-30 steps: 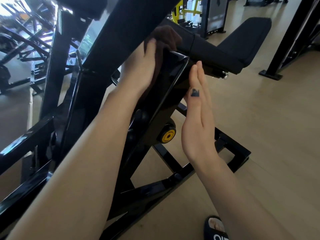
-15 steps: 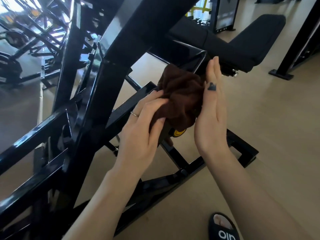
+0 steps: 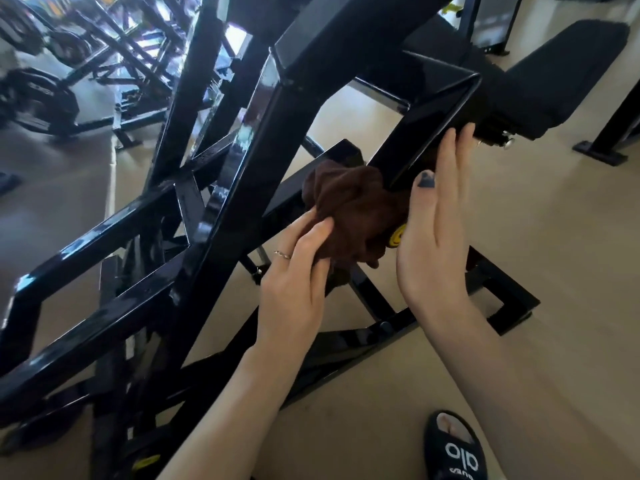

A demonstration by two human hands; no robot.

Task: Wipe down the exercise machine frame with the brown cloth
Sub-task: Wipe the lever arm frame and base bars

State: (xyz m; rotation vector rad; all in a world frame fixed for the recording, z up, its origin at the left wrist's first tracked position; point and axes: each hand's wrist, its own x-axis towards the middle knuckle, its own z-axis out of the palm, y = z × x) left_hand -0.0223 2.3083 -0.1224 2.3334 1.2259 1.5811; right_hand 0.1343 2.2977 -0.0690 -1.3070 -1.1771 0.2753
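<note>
Your left hand's fingers (image 3: 311,237) pinch the bunched brown cloth (image 3: 353,209) against the frame (image 3: 263,140), while your right hand (image 3: 436,230) lies flat beside it, fingers straight.

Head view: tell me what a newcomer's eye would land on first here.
The bunched brown cloth at centre draws the eye first, pinched by the left hand while the right hand lies flat along its other side. Around them runs the glossy black frame, slanting up from lower left to upper right. A small yellow knob peeks out beside the cloth, and a black slipper shows at the bottom edge.
</note>
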